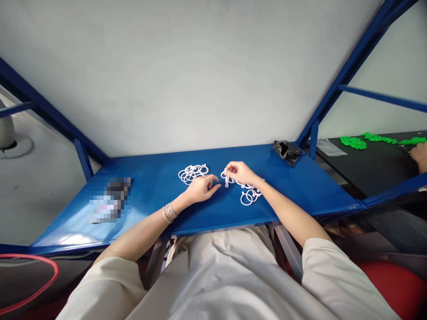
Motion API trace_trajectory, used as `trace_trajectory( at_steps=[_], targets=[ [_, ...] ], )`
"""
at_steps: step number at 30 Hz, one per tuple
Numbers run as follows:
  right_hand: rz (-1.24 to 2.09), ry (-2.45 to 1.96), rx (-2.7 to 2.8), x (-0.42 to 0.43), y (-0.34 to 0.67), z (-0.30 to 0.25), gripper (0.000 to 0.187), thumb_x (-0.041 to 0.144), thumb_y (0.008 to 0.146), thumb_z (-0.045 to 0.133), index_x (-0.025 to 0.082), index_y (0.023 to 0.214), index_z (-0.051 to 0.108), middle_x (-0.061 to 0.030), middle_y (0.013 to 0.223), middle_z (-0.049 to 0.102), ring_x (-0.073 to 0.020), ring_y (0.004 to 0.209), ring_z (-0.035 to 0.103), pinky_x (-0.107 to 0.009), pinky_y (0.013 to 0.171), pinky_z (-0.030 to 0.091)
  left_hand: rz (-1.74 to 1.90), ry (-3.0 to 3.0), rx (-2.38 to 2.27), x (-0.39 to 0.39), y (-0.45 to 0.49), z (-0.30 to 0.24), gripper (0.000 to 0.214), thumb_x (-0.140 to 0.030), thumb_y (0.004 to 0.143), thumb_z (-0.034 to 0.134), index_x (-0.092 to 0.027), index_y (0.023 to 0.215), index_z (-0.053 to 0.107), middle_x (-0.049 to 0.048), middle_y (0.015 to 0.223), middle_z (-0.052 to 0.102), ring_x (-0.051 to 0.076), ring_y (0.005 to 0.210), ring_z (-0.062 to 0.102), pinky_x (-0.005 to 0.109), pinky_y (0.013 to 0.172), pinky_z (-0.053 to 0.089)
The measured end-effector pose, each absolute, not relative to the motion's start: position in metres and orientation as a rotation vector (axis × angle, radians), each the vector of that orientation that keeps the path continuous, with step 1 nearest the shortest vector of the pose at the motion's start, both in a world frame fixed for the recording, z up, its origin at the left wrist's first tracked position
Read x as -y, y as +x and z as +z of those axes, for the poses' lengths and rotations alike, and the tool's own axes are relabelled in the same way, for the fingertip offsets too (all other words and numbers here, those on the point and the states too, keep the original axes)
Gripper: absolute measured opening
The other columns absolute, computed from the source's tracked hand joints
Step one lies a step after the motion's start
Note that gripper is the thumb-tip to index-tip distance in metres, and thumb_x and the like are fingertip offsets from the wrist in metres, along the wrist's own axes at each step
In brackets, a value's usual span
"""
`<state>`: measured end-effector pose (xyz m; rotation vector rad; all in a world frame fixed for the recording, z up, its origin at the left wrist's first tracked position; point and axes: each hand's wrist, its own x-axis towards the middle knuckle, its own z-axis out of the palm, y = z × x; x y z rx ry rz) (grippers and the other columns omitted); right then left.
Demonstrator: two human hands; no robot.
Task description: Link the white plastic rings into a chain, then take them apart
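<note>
1. A pixelated item lies on the blue counter.
2. A white plastic ring cluster lies just beyond the left grip, which is empty and apart.
3. The right grip is clamped on a white ring above a second ring cluster.
4. A crumpled black bag sits at the far corner.
5. A co-worker's hand is beside green pieces.

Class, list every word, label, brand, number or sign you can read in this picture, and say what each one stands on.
Nothing can be read: the only possible markings, on the pixelated object lying on the blue metal table, are too blurred to make out.
</note>
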<state>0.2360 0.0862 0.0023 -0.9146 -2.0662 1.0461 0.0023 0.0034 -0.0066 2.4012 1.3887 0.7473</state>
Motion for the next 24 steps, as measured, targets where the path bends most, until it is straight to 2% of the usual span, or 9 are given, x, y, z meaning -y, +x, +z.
trace_trajectory(
  at_steps=[5,10,12,14,17,20,24],
  targets=[
    [1.203,-0.804,2.215,-0.068,0.226,0.002,0.033,0.051,0.088,0.073,0.019,0.085,0.067,-0.0024,0.072,0.069,-0.0162,0.066,0.061,-0.028,0.064,0.045,0.942,2.21,-1.247,-0.007,0.003,-0.017,0.039,-0.052,0.101,0.062,-0.017,0.117,0.064,-0.0053,0.067,0.056,0.011,0.053,0.05,0.024,0.058,0.04],
    [1.227,-0.808,2.24,-0.064,0.226,0.007,0.042,0.059,0.09,0.07,0.018,0.083,0.068,-0.0033,0.071,0.07,-0.016,0.065,0.059,-0.028,0.064,0.044,1.097,2.222,-1.172,-0.008,0.001,-0.019,0.044,-0.043,0.096,0.068,-0.018,0.131,0.061,-0.0012,0.088,0.063,0.007,0.055,0.049,0.024,0.061,0.045],
    [1.216,-0.816,2.298,-0.065,0.228,0.008,0.043,0.058,0.09,0.068,0.017,0.08,0.069,-0.0035,0.07,0.069,-0.0151,0.063,0.056,-0.027,0.061,0.041,1.08,2.253,-1.127,-0.009,0.0,-0.018,0.037,-0.041,0.096,0.069,-0.016,0.122,0.067,-0.0005,0.085,0.063,0.007,0.055,0.049,0.025,0.062,0.046],
    [1.173,-0.842,2.405,-0.065,0.229,0.009,0.039,0.053,0.09,0.069,0.016,0.077,0.07,-0.0022,0.068,0.066,-0.0136,0.061,0.052,-0.027,0.059,0.036,0.986,2.238,-1.096,-0.009,0.0,-0.018,0.029,-0.041,0.095,0.069,-0.014,0.107,0.07,-0.0024,0.073,0.059,0.008,0.055,0.049,0.024,0.061,0.044],
    [1.059,-0.886,2.545,-0.062,0.229,0.011,0.028,0.044,0.088,0.073,0.017,0.079,0.071,0.0001,0.067,0.063,-0.0125,0.061,0.05,-0.027,0.06,0.033,0.766,2.142,-1.052,-0.01,0.0,-0.019,0.03,-0.043,0.096,0.068,-0.013,0.097,0.07,-0.0048,0.061,0.053,0.008,0.053,0.047,0.022,0.056,0.038],
    [0.964,-0.924,2.55,-0.057,0.228,0.014,0.023,0.04,0.089,0.072,0.018,0.083,0.07,0.0014,0.068,0.06,-0.0125,0.061,0.05,-0.027,0.061,0.033,0.707,2.013,-1.035,-0.012,0.0,-0.019,0.038,-0.05,0.095,0.069,-0.012,0.1,0.069,-0.0036,0.063,0.057,0.008,0.052,0.047,0.021,0.053,0.036],
    [1.021,-0.956,2.435,-0.055,0.229,0.016,0.028,0.047,0.092,0.067,0.019,0.091,0.07,0.0046,0.062,0.053,-0.0118,0.055,0.045,-0.026,0.058,0.031,0.719,1.813,-0.944,-0.017,-0.002,-0.017,0.054,-0.059,0.088,0.078,-0.01,0.109,0.068,-0.0036,0.067,0.059,0.006,0.05,0.046,0.021,0.05,0.035]
  ],
)
